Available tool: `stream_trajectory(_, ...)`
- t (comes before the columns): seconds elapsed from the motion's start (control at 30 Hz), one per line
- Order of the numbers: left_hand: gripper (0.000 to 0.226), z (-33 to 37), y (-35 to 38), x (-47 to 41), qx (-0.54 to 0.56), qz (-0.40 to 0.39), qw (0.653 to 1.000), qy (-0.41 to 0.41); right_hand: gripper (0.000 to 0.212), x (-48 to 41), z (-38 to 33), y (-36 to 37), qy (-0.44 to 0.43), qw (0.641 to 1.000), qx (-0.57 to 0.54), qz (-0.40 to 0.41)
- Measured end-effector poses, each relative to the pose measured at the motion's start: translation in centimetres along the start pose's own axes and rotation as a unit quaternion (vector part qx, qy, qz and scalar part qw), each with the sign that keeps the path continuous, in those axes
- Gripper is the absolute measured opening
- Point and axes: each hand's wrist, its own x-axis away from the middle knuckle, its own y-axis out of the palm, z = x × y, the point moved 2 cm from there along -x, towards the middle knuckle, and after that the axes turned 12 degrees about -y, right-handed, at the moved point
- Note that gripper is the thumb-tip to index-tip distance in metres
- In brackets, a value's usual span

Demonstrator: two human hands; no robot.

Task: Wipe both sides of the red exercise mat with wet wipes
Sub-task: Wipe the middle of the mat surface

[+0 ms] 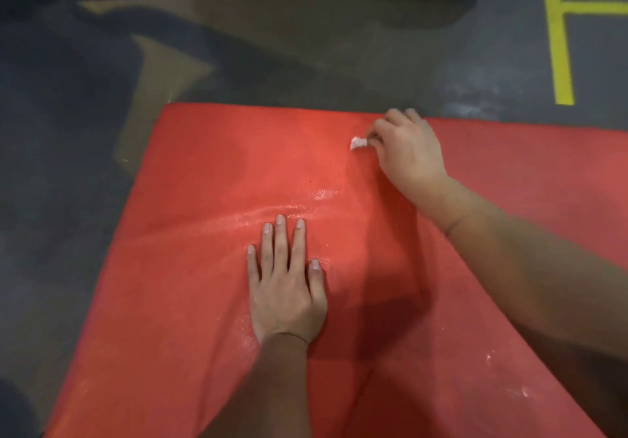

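The left hand lies spread flat on the red mat; the right hand pinches a wet wipe near its far edge.

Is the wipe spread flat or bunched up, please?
Bunched up: the wipe shows only as a small wad pinched in the right hand.

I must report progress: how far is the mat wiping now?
Done: a wet, shiny streak crosses the red mat by the left hand, which presses flat. In hand: the right hand pinches a small wet wipe near the far edge. Left: the duller areas, and the hidden underside.
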Motion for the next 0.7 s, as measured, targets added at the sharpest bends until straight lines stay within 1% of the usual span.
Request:
stream_trajectory(0.07, 0.067, 0.0, 0.1, 0.0, 0.004, 0.000, 1.000, 0.001, 0.015, -1.4, 0.9, -0.3, 0.053, 0.998, -0.015, -0.015)
stream_trajectory(0.1, 0.067, 0.0, 0.1, -0.1, 0.005, 0.000, 1.000, 0.001, 0.015, -1.5, 0.7, -0.3, 0.057, 0.998, -0.026, -0.025)
stream_trajectory(0.17, 0.067, 0.0, 0.1, -0.1, 0.004, 0.002, 1.000, 0.001, 0.015, -0.3, -0.6, 0.0, 0.016, 0.999, -0.040, -0.032)
stream_trajectory(0.23, 0.067, 0.0, 0.1, -0.1, 0.001, 0.003, 1.000, 0.002, 0.011, 1.7, -1.5, 0.4, -0.039, 0.997, -0.053, -0.038)
stream_trajectory(0.3, 0.067, 0.0, 0.1, -0.2, -0.002, 0.003, 1.000, 0.002, 0.015, 1.6, -0.7, 0.5, -0.065, 0.996, -0.048, -0.028)
stream_trajectory(0.37, 0.067, 0.0, 0.1, -0.1, -0.005, 0.001, 1.000, 0.001, 0.029, 0.2, 1.0, 0.4, -0.034, 0.999, -0.036, -0.002)
stream_trajectory(0.43, 0.067, 0.0, 0.1, -0.1, -0.005, -0.001, 1.000, 0.003, 0.033, -0.8, 2.7, 0.1, 0.010, 0.999, -0.024, 0.027)
stream_trajectory(0.47, 0.067, 0.0, 0.1, -0.1, -0.003, 0.000, 1.000, 0.002, 0.036, -1.1, 3.2, 0.0, 0.029, 0.999, -0.028, 0.037)
stream_trajectory(0.53, 0.067, 0.0, 0.1, -0.1, -0.002, 0.001, 1.000, 0.002, 0.052, -1.2, 3.8, -0.2, 0.063, 0.996, -0.047, 0.045)
stream_trajectory(0.57, 0.066, 0.0, 0.2, -0.1, -0.001, 0.003, 1.000, 0.002, 0.056, -0.9, 3.8, -0.3, 0.075, 0.995, -0.056, 0.045)
stream_trajectory(0.6, 0.066, 0.0, 0.2, -0.1, -0.002, 0.004, 1.000, 0.002, 0.053, -0.3, 3.8, -0.4, 0.084, 0.993, -0.064, 0.046)
stream_trajectory(0.67, 0.066, 0.0, 0.2, -0.1, -0.006, 0.007, 1.000, 0.002, 0.031, 1.5, 3.2, -0.2, 0.076, 0.993, -0.074, 0.055)
stream_trajectory(0.7, 0.066, 0.0, 0.2, -0.2, -0.007, 0.008, 1.000, 0.003, 0.023, 2.6, 2.7, -0.1, 0.053, 0.994, -0.081, 0.059)
